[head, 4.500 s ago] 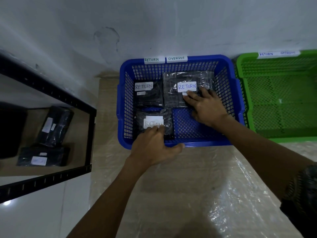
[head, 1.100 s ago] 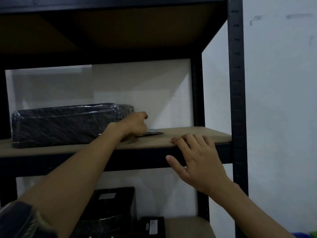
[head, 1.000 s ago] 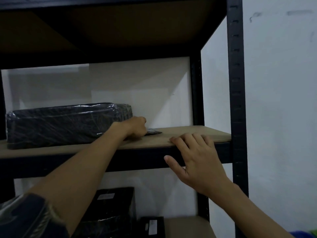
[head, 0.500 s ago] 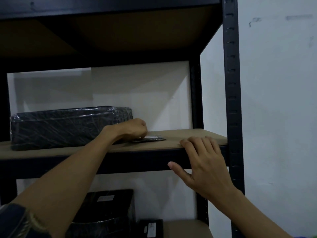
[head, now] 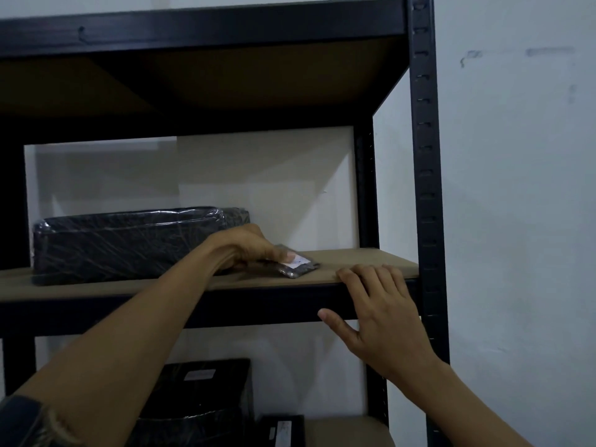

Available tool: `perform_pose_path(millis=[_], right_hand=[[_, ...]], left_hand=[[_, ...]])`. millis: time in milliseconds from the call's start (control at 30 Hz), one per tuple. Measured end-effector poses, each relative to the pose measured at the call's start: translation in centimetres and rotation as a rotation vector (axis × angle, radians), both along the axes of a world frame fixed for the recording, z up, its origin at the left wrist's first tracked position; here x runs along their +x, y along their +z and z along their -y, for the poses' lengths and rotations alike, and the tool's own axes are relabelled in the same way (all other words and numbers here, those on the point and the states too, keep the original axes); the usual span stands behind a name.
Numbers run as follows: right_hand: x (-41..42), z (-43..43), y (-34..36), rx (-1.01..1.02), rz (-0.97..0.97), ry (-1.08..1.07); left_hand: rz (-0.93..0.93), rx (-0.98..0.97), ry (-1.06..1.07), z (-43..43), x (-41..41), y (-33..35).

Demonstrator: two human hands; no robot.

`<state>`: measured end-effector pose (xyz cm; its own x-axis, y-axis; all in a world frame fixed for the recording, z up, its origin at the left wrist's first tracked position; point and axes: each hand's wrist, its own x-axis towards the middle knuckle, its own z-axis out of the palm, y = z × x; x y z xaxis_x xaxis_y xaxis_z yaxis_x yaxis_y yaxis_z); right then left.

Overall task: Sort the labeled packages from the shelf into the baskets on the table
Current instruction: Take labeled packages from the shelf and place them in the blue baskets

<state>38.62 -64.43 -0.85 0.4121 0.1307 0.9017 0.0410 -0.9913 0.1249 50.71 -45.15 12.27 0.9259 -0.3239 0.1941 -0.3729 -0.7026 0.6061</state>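
Note:
A small flat black package (head: 298,267) with a white label lies on the wooden shelf board (head: 361,262) of a black metal rack. My left hand (head: 248,250) pinches its left end, thumb on the label. Fingers of my right hand (head: 375,312) rest over the board's front edge, thumb below it, holding nothing. A long black plastic-wrapped package (head: 129,241) lies on the same board, behind my left arm. The baskets are out of view.
The rack's black upright post (head: 425,188) stands right of my right hand, with a white wall behind. On the lower shelf sit a large black labeled package (head: 206,391) and a smaller one (head: 280,430). A dark shelf board hangs overhead.
I turned from the baskets to the shelf. In the last second my left hand has drawn the small package forward and rightward, toward the board's front edge; my right hand stays on that edge.

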Motion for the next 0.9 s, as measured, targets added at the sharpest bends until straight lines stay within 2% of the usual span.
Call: perform_pose_path(millis=[100, 167, 433, 533, 733, 900], right_hand=[[0.0, 0.0, 0.0, -0.006, 0.011, -0.003], [0.0, 0.0, -0.1, -0.003, 0.016, -0.007], [-0.1, -0.3, -0.1, 0.017, 0.003, -0.021], [-0.2, -0.4, -0.1, 0.025, 0.001, -0.028], [-0.4, -0.7, 0.0, 0.039, -0.039, -0.051], [-0.9, -0.9, 0.2, 0.04, -0.06, -0.071]], left_hand=[[0.082, -0.446, -0.124, -0.1, -0.7, -0.2], [0.149, -0.553, -0.164, -0.4, -1.0, -0.3], [0.171, -0.587, -0.187, -1.1, -2.5, -0.6], [0.232, -0.549, -0.151, -1.9, -2.5, -0.6], [0.274, -0.497, -0.223, -3.1, -3.3, -0.8], [0.395, -0.512, -0.1, -4.1, -3.6, -0.7]])
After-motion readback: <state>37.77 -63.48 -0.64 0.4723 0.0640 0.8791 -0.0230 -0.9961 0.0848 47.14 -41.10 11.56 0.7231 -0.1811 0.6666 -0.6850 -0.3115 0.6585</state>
